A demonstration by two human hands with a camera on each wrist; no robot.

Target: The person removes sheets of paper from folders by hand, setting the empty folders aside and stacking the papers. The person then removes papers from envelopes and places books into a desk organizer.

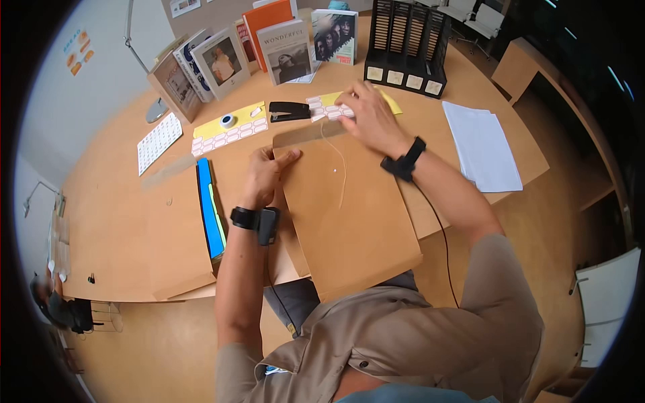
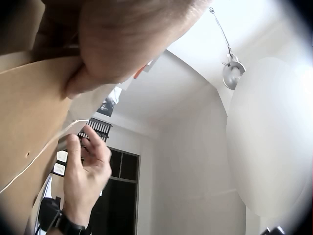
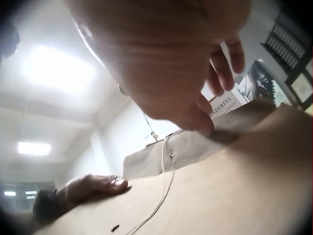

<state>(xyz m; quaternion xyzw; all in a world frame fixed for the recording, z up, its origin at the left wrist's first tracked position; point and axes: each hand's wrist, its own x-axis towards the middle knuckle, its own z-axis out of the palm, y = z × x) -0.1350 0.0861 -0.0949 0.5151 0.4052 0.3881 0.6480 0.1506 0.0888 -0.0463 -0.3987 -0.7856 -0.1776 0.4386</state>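
A brown kraft envelope (image 1: 349,208) lies tilted over the near table edge and the person's lap, its greyish flap (image 3: 146,161) folded out at the far end. The left hand (image 1: 267,168) grips the envelope's upper left side, thumb on top and fingers beneath. A pale string (image 1: 344,168) runs from a small eyelet (image 3: 171,153) on the flap down across the envelope's face. Over the flap is the right hand (image 1: 371,117), its thumb right at the flap and the other fingers loosely bent, apart from the thumb in the left wrist view.
Beyond the envelope lie a black stapler (image 1: 289,111) and label sheets (image 1: 232,138). Several books (image 1: 285,54) and a black file rack (image 1: 406,50) stand farther back. White papers (image 1: 480,148) lie at right, a blue folder (image 1: 210,208) at left.
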